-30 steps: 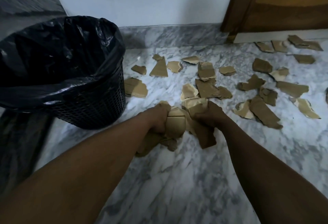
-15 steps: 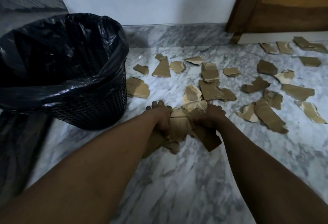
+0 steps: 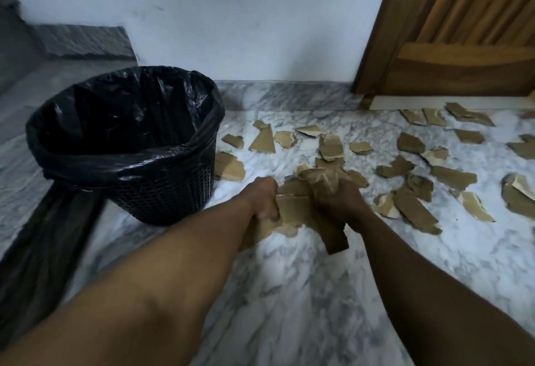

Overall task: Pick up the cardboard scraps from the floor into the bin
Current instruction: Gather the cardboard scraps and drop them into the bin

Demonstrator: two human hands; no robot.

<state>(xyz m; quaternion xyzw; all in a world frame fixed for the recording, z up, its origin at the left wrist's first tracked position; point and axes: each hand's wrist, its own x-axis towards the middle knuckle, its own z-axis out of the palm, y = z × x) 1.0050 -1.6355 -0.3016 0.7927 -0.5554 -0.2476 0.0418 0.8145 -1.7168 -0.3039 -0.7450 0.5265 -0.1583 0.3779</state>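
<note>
- While our two forearms reach out from the near edge, our left hand (image 3: 262,200) and right hand (image 3: 341,206) squeeze a bundle of cardboard scraps (image 3: 301,206) between them, both hands clenched on it.
- We press from both sides, it seems, because the torn pieces are loose and flat; one brown strip (image 3: 334,236) hangs below our right hand and could slip out.
- Just left of the bundle stands the bin (image 3: 162,189), a black mesh basket lined with a black bag (image 3: 127,122), its mouth open and near enough for a short carry.
- Beyond and to the right, many loose scraps (image 3: 417,212) lie spread on the marble floor (image 3: 289,293), so we judge the job well short of done.
- Farthest off, a pale wall (image 3: 246,18) meets a grey skirting, and a wooden door (image 3: 463,32) closes the right corner.
</note>
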